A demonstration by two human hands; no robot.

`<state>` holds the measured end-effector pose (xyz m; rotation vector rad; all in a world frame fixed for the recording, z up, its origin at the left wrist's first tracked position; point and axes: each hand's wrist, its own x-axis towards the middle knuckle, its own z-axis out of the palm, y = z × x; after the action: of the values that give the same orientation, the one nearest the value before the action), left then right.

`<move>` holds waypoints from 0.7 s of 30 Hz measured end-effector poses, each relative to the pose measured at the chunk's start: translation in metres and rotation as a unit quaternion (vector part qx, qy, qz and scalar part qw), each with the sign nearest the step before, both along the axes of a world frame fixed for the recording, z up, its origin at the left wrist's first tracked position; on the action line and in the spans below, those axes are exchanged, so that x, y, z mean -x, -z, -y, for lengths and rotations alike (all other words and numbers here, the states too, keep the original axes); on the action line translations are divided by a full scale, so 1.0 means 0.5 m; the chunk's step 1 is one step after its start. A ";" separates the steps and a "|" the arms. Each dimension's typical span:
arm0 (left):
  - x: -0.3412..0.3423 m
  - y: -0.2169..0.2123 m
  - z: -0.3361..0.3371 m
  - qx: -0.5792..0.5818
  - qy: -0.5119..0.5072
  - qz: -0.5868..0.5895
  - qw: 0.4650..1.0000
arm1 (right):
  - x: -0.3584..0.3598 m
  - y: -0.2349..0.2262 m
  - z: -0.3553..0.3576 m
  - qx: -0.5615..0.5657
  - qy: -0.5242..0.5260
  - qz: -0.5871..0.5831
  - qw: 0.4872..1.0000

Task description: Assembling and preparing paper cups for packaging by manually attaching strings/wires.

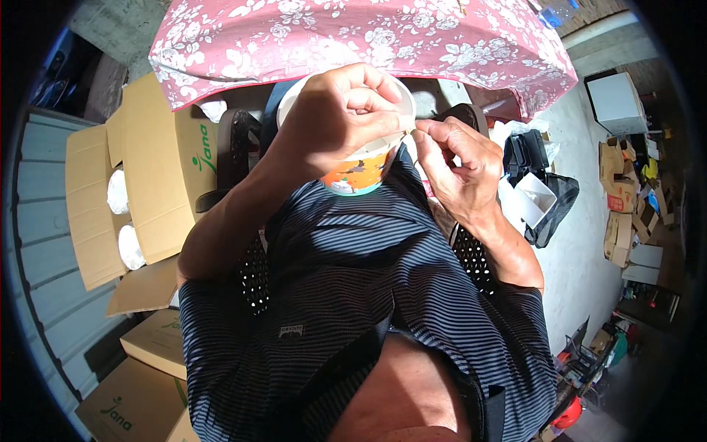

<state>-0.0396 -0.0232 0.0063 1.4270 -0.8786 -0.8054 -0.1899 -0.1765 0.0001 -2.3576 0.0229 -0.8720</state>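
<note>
Over a round tub [355,177], white inside with an orange printed wall, both my hands meet at the fingertips. My left hand [352,110] is closed in a pinch, its thumb and fingers pressed together above the tub's opening. The thumb and forefinger of my right hand [462,158] are pinched too, just right of the rim. A tiny pale thing [407,133] shows between the two sets of fingertips, too small to name. The tub stands at my lap, and my left hand and forearm hide much of its inside.
Ahead is a table with a pink, white-flowered cloth [368,40]. Cardboard boxes [169,169] stand at the left beside a corrugated wall. On the floor at right lie a black bag [552,214] and a white container [532,199]; further off are a white box [617,103] and piled cartons [622,199].
</note>
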 end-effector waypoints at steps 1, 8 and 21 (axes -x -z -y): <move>-0.001 0.009 0.001 0.003 -0.003 0.034 0.999 | 0.000 -0.002 0.000 0.018 0.001 -0.003 1.000; 0.000 0.008 0.005 0.007 -0.014 0.012 1.000 | 0.005 0.000 0.008 -0.043 0.000 -0.017 0.999; -0.007 0.008 0.005 -0.010 -0.016 0.043 0.999 | 0.005 0.007 0.014 -0.273 -0.023 -0.108 0.956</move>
<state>-0.0359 -0.0259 0.0025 1.4984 -0.9130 -0.7361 -0.1922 -0.1833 -0.0032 -1.9078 0.2631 -0.4977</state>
